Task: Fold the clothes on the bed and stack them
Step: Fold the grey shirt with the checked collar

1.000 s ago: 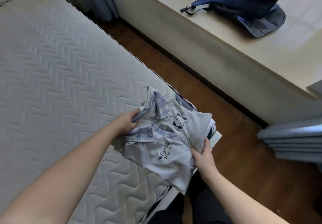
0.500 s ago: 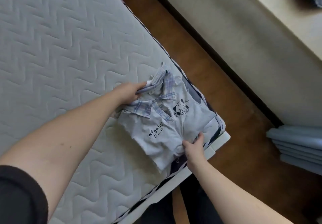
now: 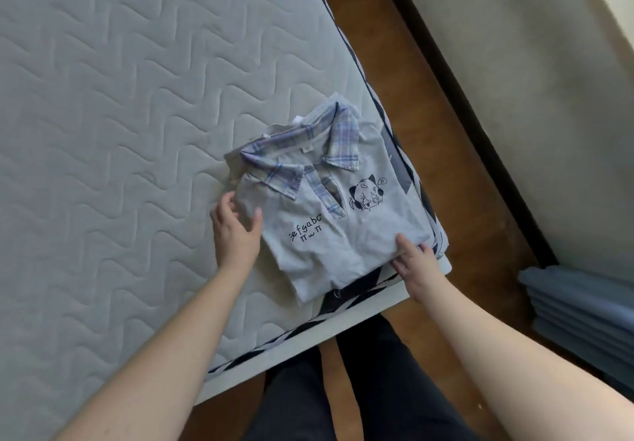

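We see the folded shirt [image 3: 329,207] lying flat at the near right corner of the bed [image 3: 120,131], on top of other folded clothes [image 3: 417,183] whose edges peek out at its right. Its plaid collar [image 3: 308,145] points away from us, so its long axis runs from near edge to far. Our left hand [image 3: 236,231] holds the shirt's left edge, thumb on top. Our right hand [image 3: 417,265] touches its near right corner with relaxed fingers.
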The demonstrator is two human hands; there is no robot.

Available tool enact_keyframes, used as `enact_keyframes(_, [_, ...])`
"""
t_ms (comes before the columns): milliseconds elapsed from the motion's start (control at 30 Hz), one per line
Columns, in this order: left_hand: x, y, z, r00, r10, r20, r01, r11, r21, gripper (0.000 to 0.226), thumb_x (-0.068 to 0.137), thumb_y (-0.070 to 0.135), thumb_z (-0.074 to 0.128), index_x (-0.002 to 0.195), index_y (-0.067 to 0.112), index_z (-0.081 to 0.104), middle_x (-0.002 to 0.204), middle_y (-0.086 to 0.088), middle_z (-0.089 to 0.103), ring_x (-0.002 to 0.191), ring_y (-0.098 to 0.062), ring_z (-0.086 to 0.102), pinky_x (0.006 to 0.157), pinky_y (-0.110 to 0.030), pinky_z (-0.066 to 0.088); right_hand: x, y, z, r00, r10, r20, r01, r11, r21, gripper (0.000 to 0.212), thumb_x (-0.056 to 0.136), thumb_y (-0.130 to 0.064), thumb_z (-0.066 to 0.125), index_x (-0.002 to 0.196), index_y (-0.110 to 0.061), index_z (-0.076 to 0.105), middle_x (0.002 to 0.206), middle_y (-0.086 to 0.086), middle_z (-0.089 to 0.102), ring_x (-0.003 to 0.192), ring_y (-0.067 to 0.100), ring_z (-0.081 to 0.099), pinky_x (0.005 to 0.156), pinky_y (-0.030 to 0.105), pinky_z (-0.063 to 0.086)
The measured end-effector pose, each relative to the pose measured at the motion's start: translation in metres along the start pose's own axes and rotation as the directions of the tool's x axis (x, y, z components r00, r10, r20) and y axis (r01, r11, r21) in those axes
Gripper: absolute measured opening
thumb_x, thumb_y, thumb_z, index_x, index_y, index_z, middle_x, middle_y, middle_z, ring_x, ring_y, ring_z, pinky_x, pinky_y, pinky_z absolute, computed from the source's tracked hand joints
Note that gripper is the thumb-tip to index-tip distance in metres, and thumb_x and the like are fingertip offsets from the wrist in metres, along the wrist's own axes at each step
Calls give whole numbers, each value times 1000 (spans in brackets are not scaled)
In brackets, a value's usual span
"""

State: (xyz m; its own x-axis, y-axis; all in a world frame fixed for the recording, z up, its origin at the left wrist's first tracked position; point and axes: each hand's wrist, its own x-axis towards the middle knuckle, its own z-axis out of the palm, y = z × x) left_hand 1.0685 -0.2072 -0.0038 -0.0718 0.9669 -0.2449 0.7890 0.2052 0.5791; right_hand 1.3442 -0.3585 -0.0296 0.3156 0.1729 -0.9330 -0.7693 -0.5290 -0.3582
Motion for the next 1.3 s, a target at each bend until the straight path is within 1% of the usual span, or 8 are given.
enact_keyframes(233, [-105,-43,45,785,-497,369,581,798,-160,63,88,43,65,135,9,40,128,-11,57,118,-29,56,102,-38,44,2,-13,4,999,30,-23,-31,999,-39,47,89,-14,71,127,-7,44,117,14,63,109,39,64,80,38,60])
enact_keyframes(433, [-122,-46,70,643,-498,582,731,625,-273,95,76,63,68,148,15,31,150,-1,41,138,-22,38,106,-33,30,14,-10,-3,1000,-15,-12,14,995,-94,47,91,-10,68,130,0,44,113,10,59,88,20,66,61,25,59])
enact_keyframes(533, [-130,-45,74,586,-396,707,775,530,-345,78,72,51,75,135,14,48,136,2,57,113,-13,58,100,-33,42,19,-10,-4,999,-45,4,45,996,-80,52,86,-11,73,131,1,51,122,14,63,94,22,67,61,22,57])
enact_keyframes(667, [-138,-26,72,665,-403,629,745,413,-523,21,93,19,64,113,22,58,123,-2,66,99,-11,64,79,-25,48,8,-16,-2,987,-157,45,162,979,-128,44,83,-3,71,124,-3,55,120,15,65,93,23,67,61,22,56])
enact_keyframes(800, [-134,-9,47,681,-364,635,710,119,-694,21,95,3,54,107,20,56,107,-8,70,85,-26,70,71,-41,61,-13,-28,3,967,-229,108,242,961,-130,40,84,2,67,121,-6,54,114,14,65,99,31,68,66,31,60])
enact_keyframes(867, [-131,-8,37,724,-360,589,665,138,-734,28,92,0,54,110,21,55,104,-4,70,80,-24,71,63,-40,61,-21,-32,1,958,-251,136,269,954,-135,42,84,2,67,123,-4,54,115,15,64,97,30,68,65,31,59])
enact_keyframes(1033, [-123,-24,34,842,-366,397,535,467,-704,29,88,7,59,99,34,57,104,1,66,83,-19,66,50,-28,55,-12,-24,-13,942,-283,178,323,908,-266,40,83,-1,69,117,-10,50,118,14,60,99,28,67,66,29,58])
enact_keyframes(1300, [-156,-81,64,713,-283,641,667,555,-497,57,83,21,76,130,32,45,122,12,62,107,-7,60,78,-29,56,34,-7,-51,936,-236,259,350,690,-634,68,82,-23,73,141,-29,39,126,5,60,107,23,65,96,43,53])
